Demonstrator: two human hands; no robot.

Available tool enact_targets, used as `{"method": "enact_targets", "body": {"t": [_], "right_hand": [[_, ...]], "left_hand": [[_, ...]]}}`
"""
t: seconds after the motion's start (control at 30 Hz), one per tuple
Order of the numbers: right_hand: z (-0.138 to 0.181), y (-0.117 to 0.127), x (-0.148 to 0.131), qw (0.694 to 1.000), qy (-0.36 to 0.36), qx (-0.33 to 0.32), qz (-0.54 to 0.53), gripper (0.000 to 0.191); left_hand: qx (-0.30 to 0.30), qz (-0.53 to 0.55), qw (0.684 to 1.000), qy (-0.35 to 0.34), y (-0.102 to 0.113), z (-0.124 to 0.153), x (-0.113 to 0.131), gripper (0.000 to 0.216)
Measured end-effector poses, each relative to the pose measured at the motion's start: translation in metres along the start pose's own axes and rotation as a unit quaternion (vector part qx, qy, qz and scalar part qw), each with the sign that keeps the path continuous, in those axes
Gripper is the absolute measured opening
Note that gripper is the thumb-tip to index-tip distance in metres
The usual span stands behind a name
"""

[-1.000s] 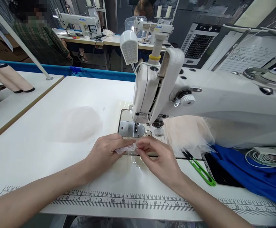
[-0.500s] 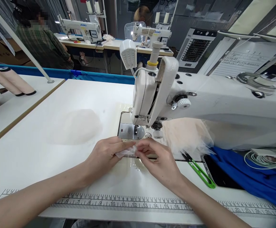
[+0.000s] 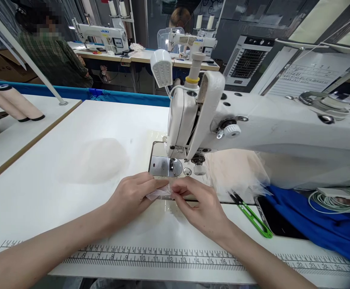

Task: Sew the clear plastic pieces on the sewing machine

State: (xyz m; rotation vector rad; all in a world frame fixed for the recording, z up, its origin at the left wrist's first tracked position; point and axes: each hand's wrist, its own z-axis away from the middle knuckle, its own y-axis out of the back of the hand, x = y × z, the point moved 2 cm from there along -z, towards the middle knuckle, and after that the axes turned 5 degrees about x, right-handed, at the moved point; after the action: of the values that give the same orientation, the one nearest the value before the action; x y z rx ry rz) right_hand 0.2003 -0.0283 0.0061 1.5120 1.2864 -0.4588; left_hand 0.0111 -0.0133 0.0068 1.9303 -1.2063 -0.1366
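A small piece of sheer whitish fabric (image 3: 158, 193) is pinched between my two hands, just in front of the needle plate (image 3: 162, 165). My left hand (image 3: 135, 192) has its thumb and fingers closed on the left part of the fabric. At the right end, my right hand (image 3: 200, 204) pinches the edge with thumb and forefinger. The white sewing machine (image 3: 181, 120) stands right behind my hands, its presser foot (image 3: 172, 163) over the plate. On the tabletop to the left lies a round, thin sheer piece (image 3: 105, 160).
A stack of peach sheer fabric (image 3: 236, 168) lies under the machine arm. Right of my hand are green thread snips (image 3: 254, 220), a phone (image 3: 275, 218), blue cloth (image 3: 319, 233) and a coiled cable (image 3: 340, 202). A ruler strip (image 3: 156, 257) runs along the front edge. A person (image 3: 54, 60) sits behind, left.
Almost nothing differs. Both hands keep their pinch on the fabric in the same place, with a tiny shift of the fingers and of the camera view.
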Motion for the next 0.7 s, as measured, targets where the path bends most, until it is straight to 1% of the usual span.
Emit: {"method": "enact_targets", "body": {"t": [0.1,0.23,0.4,0.5,0.57,0.7], "right_hand": [[0.0008,-0.0003,0.0007,1.0,0.009,0.0,-0.003,0.022],[0.0014,-0.0009,0.0008,1.0,0.017,-0.003,-0.006,0.029],[0.0009,-0.0006,-0.0004,1.0,0.009,-0.004,0.004,0.024],[0.0011,-0.0006,-0.0005,1.0,0.019,0.002,0.006,0.022],[0.0013,-0.0005,-0.0006,0.999,0.038,0.013,0.011,0.019],[0.0011,0.0012,-0.0022,0.99,0.108,0.06,0.063,0.014]], "left_hand": [[0.009,-0.016,1.0,-0.016,0.0018,-0.0022,0.001,0.015],[0.024,-0.028,0.999,-0.014,0.0028,-0.0036,0.0027,0.009],[0.033,-0.033,0.998,-0.035,0.0028,-0.0042,0.006,0.008],[0.036,-0.03,0.998,-0.05,0.0029,-0.0053,0.0076,0.009],[0.042,-0.03,0.997,-0.063,0.0026,-0.0058,0.0084,0.009],[0.056,-0.03,0.994,-0.084,0.0027,-0.0057,0.0093,0.011]]}}
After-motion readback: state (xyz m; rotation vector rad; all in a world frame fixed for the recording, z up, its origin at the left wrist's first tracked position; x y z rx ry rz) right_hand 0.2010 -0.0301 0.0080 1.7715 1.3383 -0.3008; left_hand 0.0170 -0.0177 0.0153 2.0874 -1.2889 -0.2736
